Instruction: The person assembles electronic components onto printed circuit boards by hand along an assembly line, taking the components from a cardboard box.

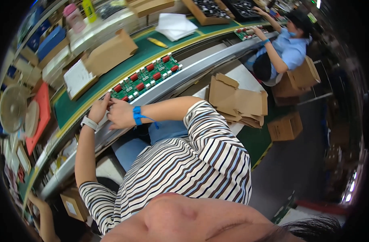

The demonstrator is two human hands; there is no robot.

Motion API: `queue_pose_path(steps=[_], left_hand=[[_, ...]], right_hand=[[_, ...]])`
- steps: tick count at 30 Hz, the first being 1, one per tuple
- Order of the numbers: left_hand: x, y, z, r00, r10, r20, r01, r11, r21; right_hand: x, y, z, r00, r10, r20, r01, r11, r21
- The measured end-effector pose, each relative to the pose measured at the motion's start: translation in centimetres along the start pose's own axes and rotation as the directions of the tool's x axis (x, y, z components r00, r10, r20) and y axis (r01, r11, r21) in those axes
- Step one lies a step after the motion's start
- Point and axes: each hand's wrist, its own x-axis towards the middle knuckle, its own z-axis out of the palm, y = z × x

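Observation:
A long green circuit board panel (146, 79) carries rows of red and white components and lies along the conveyor rail. At its left end, my left hand (99, 110) has its fingers drawn together, with a white band on the wrist. My right hand (121, 114), a blue wrist strap below it, curls its fingers close against the left fingertips by the board's end. Both hands are closed; whatever sits between their fingertips is too small and covered to make out.
Behind the board, an open cardboard box (112, 52), white sheets (175, 26) and a yellow cutter (157, 42) lie on the green bench. A fan (13, 108) stands left. Flattened cardboard (237, 101) is at my right, where a co-worker (287, 48) handles another board.

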Motion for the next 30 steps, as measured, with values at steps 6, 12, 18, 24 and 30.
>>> queue_pose_path(steps=[6,12,18,24,30], left_hand=[[2.4,3.4,2.9,0.998,0.058,0.022,-0.058,0.998,0.007],[3.4,1.9,2.6,0.993,0.096,-0.074,-0.103,0.99,-0.097],[2.9,2.1,2.4,0.994,0.056,-0.09,-0.082,0.948,-0.307],[2.8,2.6,2.2,0.989,0.086,-0.121,-0.127,0.912,-0.391],[2.3,1.9,0.9,0.971,0.13,-0.199,-0.199,0.902,-0.382]], right_hand=[[-9.2,8.0,-3.7,0.934,0.349,-0.077,-0.354,0.931,-0.083],[-17.3,17.2,-7.0,0.772,0.587,-0.243,-0.635,0.717,-0.289],[-22.3,24.3,-9.7,0.478,0.865,-0.157,-0.846,0.404,-0.349],[-24.5,27.4,-11.0,0.294,0.944,-0.15,-0.886,0.211,-0.412],[-14.5,23.5,-9.6,0.697,0.614,-0.37,-0.664,0.748,-0.008]])
